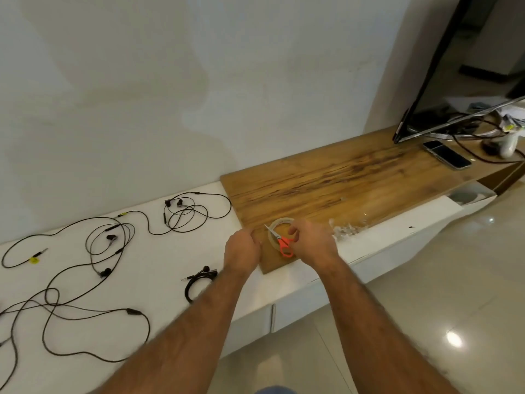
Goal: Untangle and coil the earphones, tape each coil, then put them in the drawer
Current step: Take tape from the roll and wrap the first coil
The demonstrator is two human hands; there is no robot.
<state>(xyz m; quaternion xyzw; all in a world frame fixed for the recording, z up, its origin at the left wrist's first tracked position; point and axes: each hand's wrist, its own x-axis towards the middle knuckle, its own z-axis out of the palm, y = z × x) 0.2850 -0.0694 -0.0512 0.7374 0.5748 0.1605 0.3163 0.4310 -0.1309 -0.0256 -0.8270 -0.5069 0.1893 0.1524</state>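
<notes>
A clear tape roll [279,222] lies on the wooden board [326,183], with orange-handled scissors [285,245] resting across it. My right hand [314,242] pinches the roll's right rim with thumb and fingers. My left hand [242,248] is just left of the roll with its fingers pinched together; any clear tape in them is too faint to see. One coiled black earphone [199,282] lies on the white counter [159,263], partly behind my left forearm. Loose black earphones [186,213] and tangled black earphones [108,251] are spread further left.
Crumpled clear tape scraps [345,230] sit at the board's front edge. A white drawer [468,196] stands open at the right. A phone [446,154], a TV [443,81] and cables occupy the far right. Tiled floor lies below.
</notes>
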